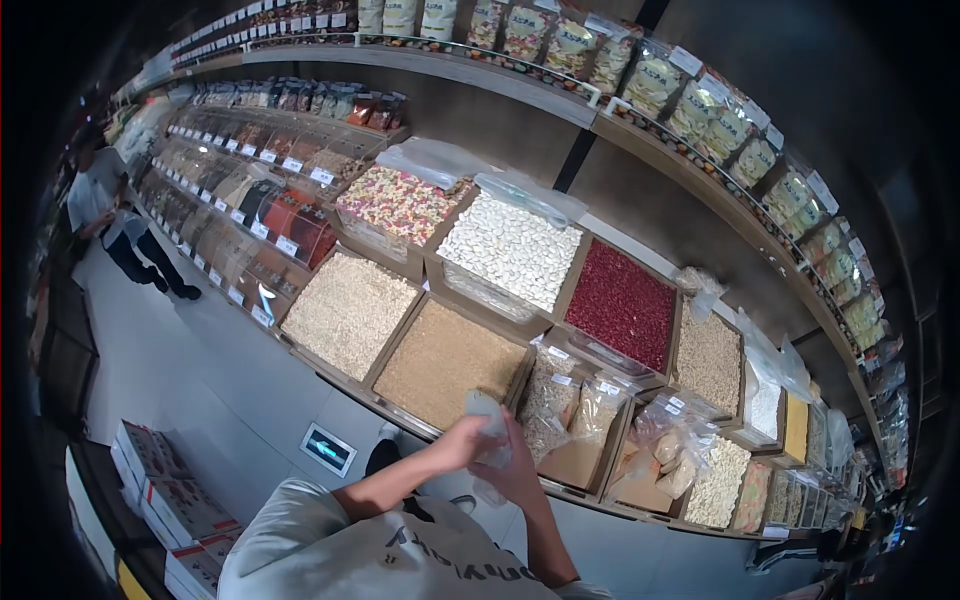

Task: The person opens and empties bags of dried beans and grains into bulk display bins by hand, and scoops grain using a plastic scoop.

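Observation:
A crumpled, translucent plastic bag (485, 412) is held up in front of my chest, near the front edge of the bins. My left hand (458, 443) grips it from the left with closed fingers. On the other side, my right hand (515, 466) is closed on the same bag, close against the left. Part of the bag hangs below my hands. Just beyond it lies a bin of tan, fine grain (445, 362). To the right, a bin holds several filled clear bags (552, 392) with white labels.
Bins of pale flakes (348, 312), white beans (510, 250) and dark red beans (620, 303) stand around. A shelf (540, 92) of packaged goods runs above. Stacked boxes (175, 495) sit at lower left. Another person (100, 195) stands in the left aisle.

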Demonstrator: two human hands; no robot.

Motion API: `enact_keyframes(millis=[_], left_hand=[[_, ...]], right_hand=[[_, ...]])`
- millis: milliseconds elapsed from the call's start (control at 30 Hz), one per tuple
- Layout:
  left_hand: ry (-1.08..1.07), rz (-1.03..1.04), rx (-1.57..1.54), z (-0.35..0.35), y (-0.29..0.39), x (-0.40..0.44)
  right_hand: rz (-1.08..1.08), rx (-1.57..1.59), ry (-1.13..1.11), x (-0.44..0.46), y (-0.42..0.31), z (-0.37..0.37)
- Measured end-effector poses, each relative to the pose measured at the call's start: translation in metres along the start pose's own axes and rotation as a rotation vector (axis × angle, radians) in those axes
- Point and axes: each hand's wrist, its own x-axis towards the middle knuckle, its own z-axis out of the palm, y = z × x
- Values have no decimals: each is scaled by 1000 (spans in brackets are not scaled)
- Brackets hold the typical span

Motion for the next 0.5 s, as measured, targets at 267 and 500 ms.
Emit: enact_keyframes(millis=[267, 500], left_hand=[[-103, -115, 298, -224, 100, 71], [596, 618, 1394, -448, 148, 274]], right_hand=[[321, 654, 307, 98, 56, 130], [439, 824, 634, 146, 38, 161]])
